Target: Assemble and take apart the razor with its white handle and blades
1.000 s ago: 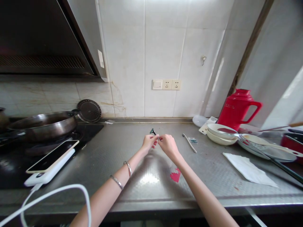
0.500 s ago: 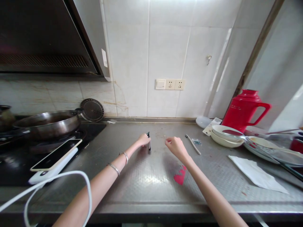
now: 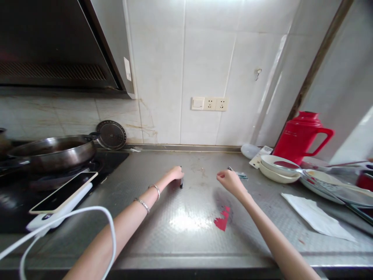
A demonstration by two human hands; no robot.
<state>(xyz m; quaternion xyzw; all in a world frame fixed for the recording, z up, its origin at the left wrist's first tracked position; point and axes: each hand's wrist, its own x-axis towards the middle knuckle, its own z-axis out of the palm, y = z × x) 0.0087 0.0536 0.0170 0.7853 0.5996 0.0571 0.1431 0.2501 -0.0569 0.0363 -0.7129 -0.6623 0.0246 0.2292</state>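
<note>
My left hand [image 3: 175, 173] rests on the steel counter [image 3: 163, 202], its fingers curled around a small dark tool [image 3: 181, 182] whose tip points down at the counter. My right hand [image 3: 229, 180] hovers to the right with its fingers curled, close over a slim grey utensil [image 3: 230, 168] and a small clear packet [image 3: 241, 175]. I cannot make out anything inside the right hand's fingers. Two bracelets [image 3: 149, 196] sit on my left wrist. A red scrap [image 3: 222, 220] lies on the counter between my forearms.
A pan [image 3: 49, 152] sits on the stove at left, with a phone on a power bank [image 3: 60, 197] and a white cable [image 3: 72, 217] near it. At right stand a red jug [image 3: 300, 136], stacked bowls [image 3: 278, 167], plates [image 3: 335, 186] and a paper napkin [image 3: 314, 216].
My hands were together holding the dark tool a second ago. They have parted: the left lowered the tool to the counter, the right moved right toward the grey utensil.
</note>
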